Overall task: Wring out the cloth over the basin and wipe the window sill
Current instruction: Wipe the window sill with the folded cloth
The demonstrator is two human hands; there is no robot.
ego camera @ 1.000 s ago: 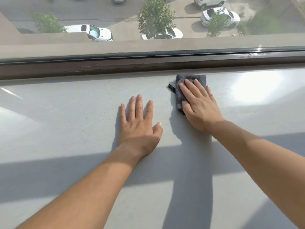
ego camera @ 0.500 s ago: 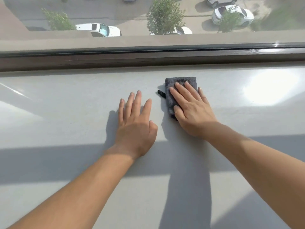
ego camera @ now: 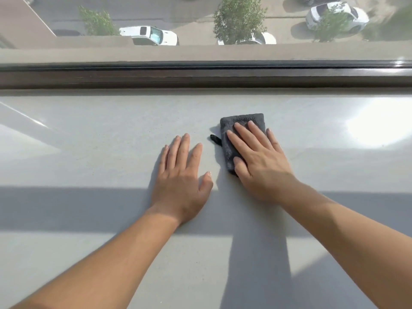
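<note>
More of the pale grey window sill (ego camera: 89, 152) now lies bare between the dark window frame (ego camera: 200, 78) and the cloth than a second ago. The cloth has been drawn back from the frame towards the person and a little leftward, closing on the left hand. The street seen through the glass has slid rightward in the view, with its white pickup (ego camera: 151, 36), other white cars and a tree (ego camera: 238, 18).

A broad band of shadow (ego camera: 66, 208) crosses the sill under both forearms, and a sun glare (ego camera: 374, 123) sits at far right.

The left hand (ego camera: 182, 181) has stayed planted palm-down on the sill, its grip slack, fingers straight and holding nothing. The right hand (ego camera: 260, 166) lies just beside it. Its grip is no clasp: straight, spread fingers press flat on the folded dark grey cloth (ego camera: 243, 118), the thumb along its near left edge. The hand hides the cloth's near right part. A small black loop (ego camera: 215, 139) pokes from the cloth's left edge, in the gap between the hands. Nothing lies on the sill in the cloth's way.
</note>
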